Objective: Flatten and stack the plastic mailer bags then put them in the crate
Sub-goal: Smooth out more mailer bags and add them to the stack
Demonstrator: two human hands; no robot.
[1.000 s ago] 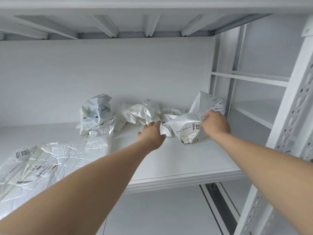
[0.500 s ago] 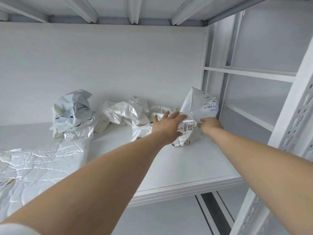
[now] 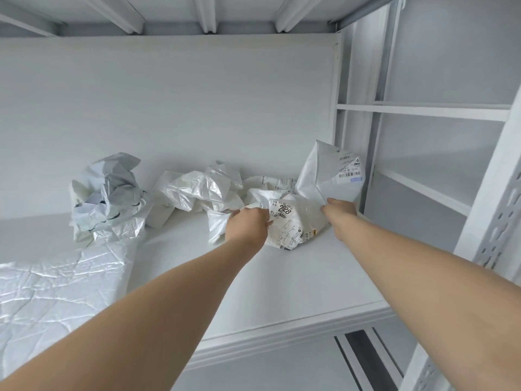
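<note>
Crumpled white plastic mailer bag with black-printed shipping label [image 3: 290, 221] sits on the white metal shelf [image 3: 296, 280], right of centre, near the back. Left hand [image 3: 248, 224] grips its left side, fingers curled into the plastic. Right hand [image 3: 339, 210] is at its right edge, fingers closed on the film as far as visible; fingertips are mostly hidden. A hold on opposite sides looks meant for pulling the wad open and flat. Long axis runs roughly left-right between the hands. Label faces up toward the camera, print tilted.

Just behind it, a stiffer white mailer with barcode sticker [image 3: 324, 176] stands upright in the corner, touching it or nearly. Left of it are crumpled translucent white bags [image 3: 197, 190], then a grey-white crumpled bag [image 3: 107, 190]. Flattened creased white mailer [image 3: 62, 283] lies at the shelf's left front, probably the start of the stack. Crate not in view.
</note>
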